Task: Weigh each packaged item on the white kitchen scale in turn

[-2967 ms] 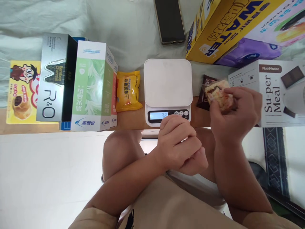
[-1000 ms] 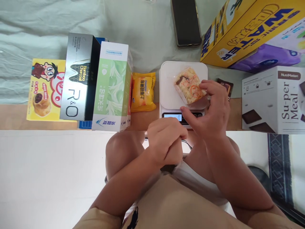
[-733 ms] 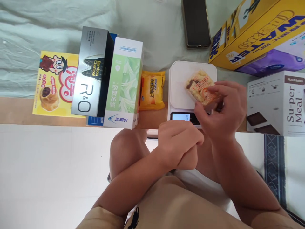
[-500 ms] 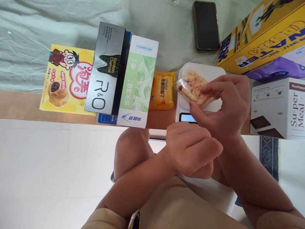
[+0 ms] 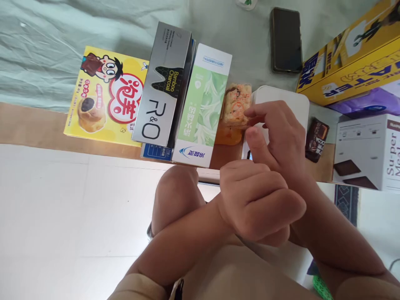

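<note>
A small clear-wrapped biscuit snack with orange print (image 5: 238, 105) lies over the orange soap packet (image 5: 229, 136), just left of a white kitchen scale (image 5: 281, 93). My right hand (image 5: 278, 137) is above the scale, thumb and forefinger apart, with the forefinger's tip at the snack's right edge. Whether it still touches the wrapper is hard to make out. My left hand (image 5: 259, 204) is curled into a fist in front of the scale, back upward, and crosses over my right wrist. Nothing shows in the fist. Most of the scale's display is hidden behind my hands.
Left of the soap stand a green-white carton (image 5: 204, 104), a silver R&O box (image 5: 162, 87) and a yellow puff box (image 5: 106, 96). To the right are a cocoa packet (image 5: 317, 139), a white box (image 5: 359, 150) and a tall yellow box (image 5: 350, 62). A phone (image 5: 286, 39) lies behind.
My right hand has carried the biscuit snack left from above the scale onto the soap packet, and its fingers have parted. The cocoa packet has come into sight. My left fist stays closed.
</note>
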Tool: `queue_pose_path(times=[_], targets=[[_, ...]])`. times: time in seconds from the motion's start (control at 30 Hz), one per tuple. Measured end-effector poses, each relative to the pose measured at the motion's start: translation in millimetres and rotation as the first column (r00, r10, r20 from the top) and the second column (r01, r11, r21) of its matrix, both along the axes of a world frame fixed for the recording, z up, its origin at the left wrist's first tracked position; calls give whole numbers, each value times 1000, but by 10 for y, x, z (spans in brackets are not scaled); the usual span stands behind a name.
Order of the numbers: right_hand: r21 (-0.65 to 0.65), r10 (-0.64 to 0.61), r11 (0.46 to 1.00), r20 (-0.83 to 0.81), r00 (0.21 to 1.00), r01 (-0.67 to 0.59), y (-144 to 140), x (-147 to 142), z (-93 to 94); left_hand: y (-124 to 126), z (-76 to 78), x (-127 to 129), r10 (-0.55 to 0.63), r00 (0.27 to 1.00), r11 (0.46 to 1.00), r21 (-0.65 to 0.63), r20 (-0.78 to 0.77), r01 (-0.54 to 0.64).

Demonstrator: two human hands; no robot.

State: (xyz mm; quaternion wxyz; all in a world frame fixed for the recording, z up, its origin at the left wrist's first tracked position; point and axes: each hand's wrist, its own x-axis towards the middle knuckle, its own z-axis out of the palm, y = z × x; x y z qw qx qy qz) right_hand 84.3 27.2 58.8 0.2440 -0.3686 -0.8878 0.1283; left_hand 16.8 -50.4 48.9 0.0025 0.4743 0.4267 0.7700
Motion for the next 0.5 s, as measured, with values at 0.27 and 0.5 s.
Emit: queue_pose_path(times=[0.27,0.5], targets=[[110,-64,993,134,989,49,98,44,-203,7,8,99,-11,1000,997,-82,-17,9],[176,-23,984,80,997,9,37,143,-211,25,-62,81,-75,994,996,-47,-78,71]])
